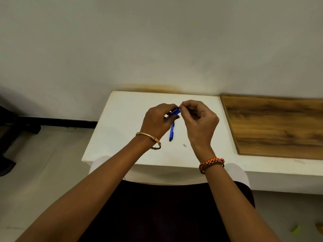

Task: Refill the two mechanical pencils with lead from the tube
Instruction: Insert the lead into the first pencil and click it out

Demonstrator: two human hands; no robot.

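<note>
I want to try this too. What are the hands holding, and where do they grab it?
The left hand grips a blue pencil around its middle. The right hand's fingers pinch at its upper end; anything between them is too small to see.

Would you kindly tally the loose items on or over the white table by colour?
Blue: 2, a pencil lying on the white table at and a blue item held in the left hand at
Grey: 1, a small piece
Total: 3
</note>
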